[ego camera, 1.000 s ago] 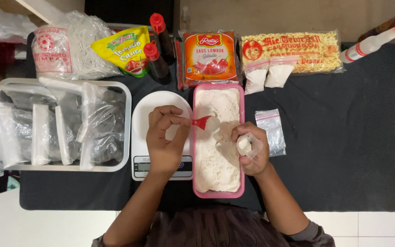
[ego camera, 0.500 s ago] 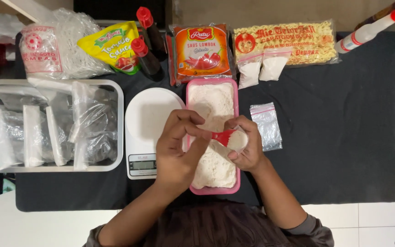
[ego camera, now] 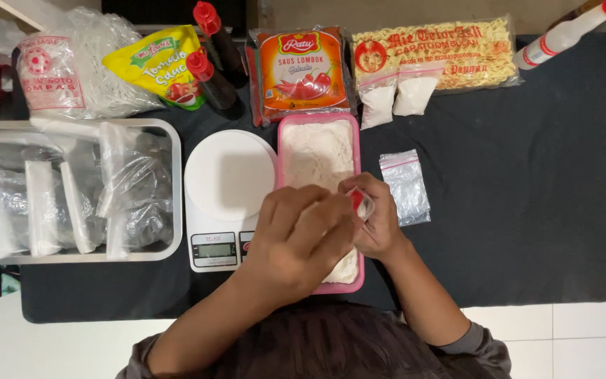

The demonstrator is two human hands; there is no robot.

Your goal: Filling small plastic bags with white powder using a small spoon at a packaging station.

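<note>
Over the pink tray (ego camera: 283, 151) of white powder, left hand (ego camera: 303, 235) gripped a red scoop (ego camera: 356, 200) at the small bag (ego camera: 365, 205) pinched by right hand (ego camera: 380, 221); fill approx. underway, two filled bags (ego camera: 394, 97) done.

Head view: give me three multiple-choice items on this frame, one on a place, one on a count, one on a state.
1. Where is the empty zip bag?
A. right of the pink tub
B. on the scale
C. in the grey tray

2. How many red-capped dark bottles stand at the back?
A. one
B. two
C. four

3. What is on the scale's round plate?
A. a bag
B. a spoon
C. nothing

Answers: 1 A, the bag lies on the black mat beside the tub. 2 B, two red caps side by side. 3 C, the white plate is bare.
</note>
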